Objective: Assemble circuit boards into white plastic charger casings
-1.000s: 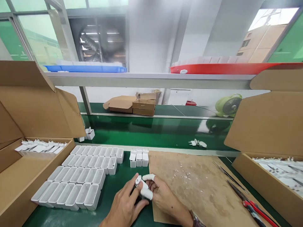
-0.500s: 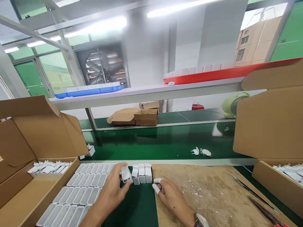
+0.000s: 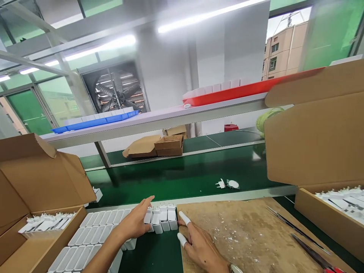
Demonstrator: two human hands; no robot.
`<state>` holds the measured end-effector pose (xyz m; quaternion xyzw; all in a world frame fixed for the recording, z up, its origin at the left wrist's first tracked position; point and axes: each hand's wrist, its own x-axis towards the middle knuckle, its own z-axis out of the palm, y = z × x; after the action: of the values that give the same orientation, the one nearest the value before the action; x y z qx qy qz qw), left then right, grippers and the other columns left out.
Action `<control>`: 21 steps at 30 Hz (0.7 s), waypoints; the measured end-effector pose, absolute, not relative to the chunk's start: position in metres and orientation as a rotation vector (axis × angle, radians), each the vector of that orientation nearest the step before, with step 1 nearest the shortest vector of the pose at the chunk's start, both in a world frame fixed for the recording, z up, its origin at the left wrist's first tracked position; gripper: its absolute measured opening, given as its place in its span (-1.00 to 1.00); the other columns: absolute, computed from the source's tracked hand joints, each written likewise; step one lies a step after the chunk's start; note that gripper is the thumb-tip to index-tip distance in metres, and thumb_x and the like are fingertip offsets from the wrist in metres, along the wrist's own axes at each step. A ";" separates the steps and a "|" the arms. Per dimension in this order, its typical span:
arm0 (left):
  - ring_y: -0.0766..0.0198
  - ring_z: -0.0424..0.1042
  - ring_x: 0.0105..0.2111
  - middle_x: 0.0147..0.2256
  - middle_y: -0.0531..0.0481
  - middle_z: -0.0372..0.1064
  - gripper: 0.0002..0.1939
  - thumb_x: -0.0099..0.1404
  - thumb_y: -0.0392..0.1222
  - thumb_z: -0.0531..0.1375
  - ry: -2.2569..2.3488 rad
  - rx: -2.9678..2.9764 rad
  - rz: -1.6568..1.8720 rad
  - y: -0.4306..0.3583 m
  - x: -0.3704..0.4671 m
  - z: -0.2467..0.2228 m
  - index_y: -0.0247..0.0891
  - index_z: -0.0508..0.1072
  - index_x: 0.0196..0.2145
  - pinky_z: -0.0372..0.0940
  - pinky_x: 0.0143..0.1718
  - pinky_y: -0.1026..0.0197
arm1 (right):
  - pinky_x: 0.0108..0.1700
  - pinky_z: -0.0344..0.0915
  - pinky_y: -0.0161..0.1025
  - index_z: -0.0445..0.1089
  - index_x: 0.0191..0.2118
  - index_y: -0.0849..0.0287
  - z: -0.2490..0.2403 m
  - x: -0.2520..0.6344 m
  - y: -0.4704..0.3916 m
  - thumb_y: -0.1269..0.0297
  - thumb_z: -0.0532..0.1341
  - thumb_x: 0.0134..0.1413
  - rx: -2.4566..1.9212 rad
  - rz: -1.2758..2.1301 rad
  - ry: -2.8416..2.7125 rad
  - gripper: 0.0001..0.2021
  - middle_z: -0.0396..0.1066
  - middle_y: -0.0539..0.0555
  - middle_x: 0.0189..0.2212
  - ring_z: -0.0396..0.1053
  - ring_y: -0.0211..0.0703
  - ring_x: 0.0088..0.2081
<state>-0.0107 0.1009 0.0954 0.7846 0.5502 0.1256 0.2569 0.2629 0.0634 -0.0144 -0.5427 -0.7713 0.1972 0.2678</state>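
Note:
My left hand [image 3: 138,220] has its thumb and fingers apart around the left end of a short row of white cases [image 3: 163,218] with small white parts standing in their tops. It touches the leftmost case. At the row's right end is my right hand [image 3: 196,242], with white covers on two fingertips, spread apart beside the last case and holding nothing. It lies over the left edge of a worn brown board [image 3: 241,235]. Rows of open white cases [image 3: 93,235] stand left of my left arm, which hides part of them.
Open cardboard boxes with white parts flank the work area, left [image 3: 68,231] and right [image 3: 309,212]. Tweezers [image 3: 298,229] and red-handled pliers [image 3: 309,252] lie on the board. A white plug piece [image 3: 220,184] and round part [image 3: 233,184] rest behind. Blue [image 3: 96,122] and red [image 3: 227,94] trays sit on a shelf.
The white case in my left hand has come down to the left end of the row, and the hand has opened around it. My right hand's covered fingers have spread apart. The view has shifted and tilted.

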 end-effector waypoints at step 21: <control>-0.24 0.10 0.46 0.37 -0.24 0.33 -0.16 0.36 -0.22 0.08 1.551 2.250 0.462 0.085 -0.046 0.088 -0.30 -0.08 0.53 -0.06 0.48 -0.46 | 0.08 0.48 0.03 0.40 0.13 0.22 -0.010 0.268 0.061 0.19 0.09 0.24 -1.418 0.594 -1.977 -0.58 0.57 0.24 -0.06 0.55 0.05 -0.11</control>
<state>-0.0461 0.0845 0.0882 0.7981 0.5500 0.1637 0.1839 0.2680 0.0612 -0.0103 -0.5379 -0.7496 0.2251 0.3133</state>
